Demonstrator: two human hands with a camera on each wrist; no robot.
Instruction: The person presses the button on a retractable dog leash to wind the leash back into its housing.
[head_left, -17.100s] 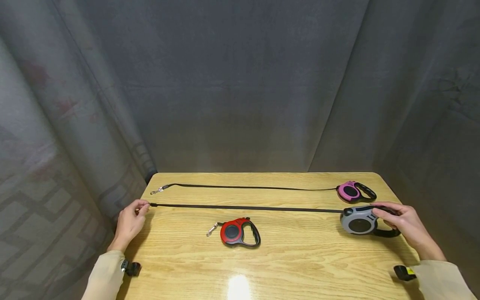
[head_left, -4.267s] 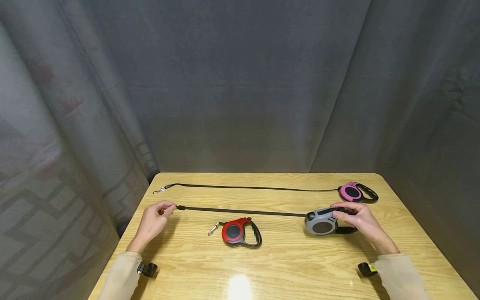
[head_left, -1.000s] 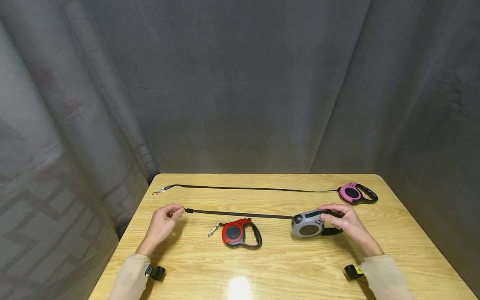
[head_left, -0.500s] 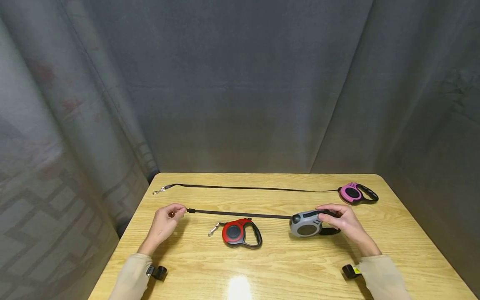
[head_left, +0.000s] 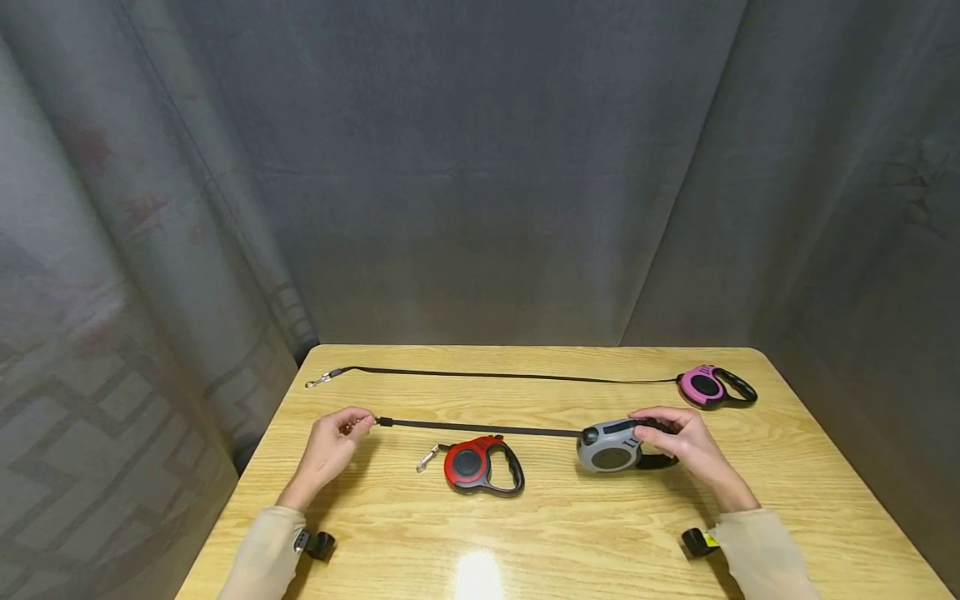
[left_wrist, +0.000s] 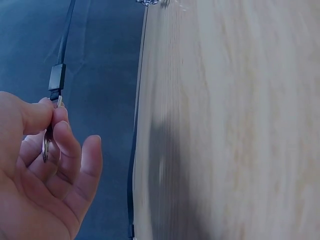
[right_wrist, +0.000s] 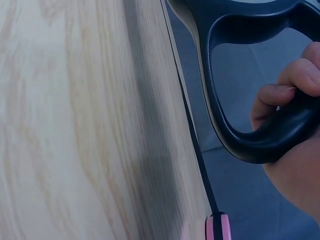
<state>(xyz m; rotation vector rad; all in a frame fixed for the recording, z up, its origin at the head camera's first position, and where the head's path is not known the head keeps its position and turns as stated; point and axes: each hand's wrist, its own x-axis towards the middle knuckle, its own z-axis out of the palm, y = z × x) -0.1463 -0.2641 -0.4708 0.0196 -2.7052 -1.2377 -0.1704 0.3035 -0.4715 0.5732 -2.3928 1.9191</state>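
While the grey leash [head_left: 609,447] lay near the middle of the wooden counter [head_left: 570,533], the right hand [head_left: 678,439] gripped it, fingers curled round its black handle [right_wrist: 260,135]. The right wrist view showed those fingers wrapped over the handle loop just above the counter. From the front of the grey case a black strap [head_left: 480,428] ran left, drawn out in a straight line. Its far end was held by the left hand [head_left: 333,442], which pinched the metal clip [left_wrist: 47,145] between thumb and forefinger, the other fingers loosely curled. In the left wrist view the strap's black end piece [left_wrist: 56,80] sat just above that pinch.

Just near of the strap, between the two hands, a red leash [head_left: 480,467] rested flat with its strap wound in and its small metal clip [head_left: 426,457] sticking out to the left. At the far right of the counter a pink leash [head_left: 712,386] lay with a black handle, and its own black strap [head_left: 495,375] stretched along the far edge to a clip [head_left: 318,381] at the far left corner. Both arms wore pale sleeves [head_left: 258,558], each with a small black device at the wrist. Grey curtains [head_left: 480,167] hung behind and to both sides of the counter.
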